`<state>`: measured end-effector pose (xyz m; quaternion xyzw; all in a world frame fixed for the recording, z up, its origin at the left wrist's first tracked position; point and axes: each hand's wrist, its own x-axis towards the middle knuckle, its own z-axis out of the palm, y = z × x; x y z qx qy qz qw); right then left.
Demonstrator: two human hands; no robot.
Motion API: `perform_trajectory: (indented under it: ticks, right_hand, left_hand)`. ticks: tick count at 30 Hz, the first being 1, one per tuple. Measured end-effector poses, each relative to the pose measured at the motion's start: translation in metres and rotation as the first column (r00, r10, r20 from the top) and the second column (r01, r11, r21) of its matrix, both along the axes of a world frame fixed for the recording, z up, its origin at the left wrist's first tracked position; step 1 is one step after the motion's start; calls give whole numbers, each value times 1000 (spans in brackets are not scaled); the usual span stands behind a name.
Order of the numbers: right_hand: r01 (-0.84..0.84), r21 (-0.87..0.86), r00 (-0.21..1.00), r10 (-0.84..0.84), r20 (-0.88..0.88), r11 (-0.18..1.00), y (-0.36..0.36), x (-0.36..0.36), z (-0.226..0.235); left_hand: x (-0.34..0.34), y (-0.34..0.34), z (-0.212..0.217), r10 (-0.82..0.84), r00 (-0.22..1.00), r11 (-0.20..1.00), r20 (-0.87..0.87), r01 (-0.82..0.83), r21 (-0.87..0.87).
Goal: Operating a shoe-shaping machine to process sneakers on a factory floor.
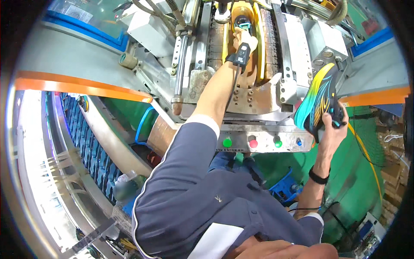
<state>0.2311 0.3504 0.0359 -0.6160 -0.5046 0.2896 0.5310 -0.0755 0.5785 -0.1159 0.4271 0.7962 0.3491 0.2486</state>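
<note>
My right hand (334,131) grips a sneaker (321,101) by its dark upper near the opening, to the right of the machine. The sneaker is tilted, and its thick sole runs from yellow through green to teal. My left arm stretches forward into the press-like machine (252,101). There my left hand (246,41) is closed at a dark shoe with teal trim (243,23), which sits between two yellow pads (260,43). Its fingertips are partly hidden. A small black device (243,54) is strapped to my left wrist.
A metal panel (267,138) with green, red and blue buttons crosses in front of my body. On the left a conveyor (92,142) curves past, with a person (125,190) beside it. A metal rod (180,69) stands left of my arm. A blue container (284,187) is on the green floor.
</note>
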Motion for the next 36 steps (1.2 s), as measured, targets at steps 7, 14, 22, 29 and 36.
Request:
perform_trajectory:
  ticks: [7,14,22,29,36]
  right_hand:
    - [-184,-93,909,205,363,979,168,-44,5]
    - [-375,-406,581,553,597,833,284,-216,-39]
    - [-435,-43,103,97,990,899,338,-256,-184]
    - [-805,171,570,659,490,568,46,-238,-50]
    - [-959,-142,170,896,411,247,-101,-220,-211]
  left_hand:
    - [-32,-125,74,-80,457,983,886,-109,145]
    - [-62,-368,143,-97,513,960,853,-179,217]
    - [-57,-541,163,242,523,796,817,-588,141]
    - [37,-575,131,402,162,375,901,-927,-1]
    - [94,-578,92,408,111,538,906,-831,-140]
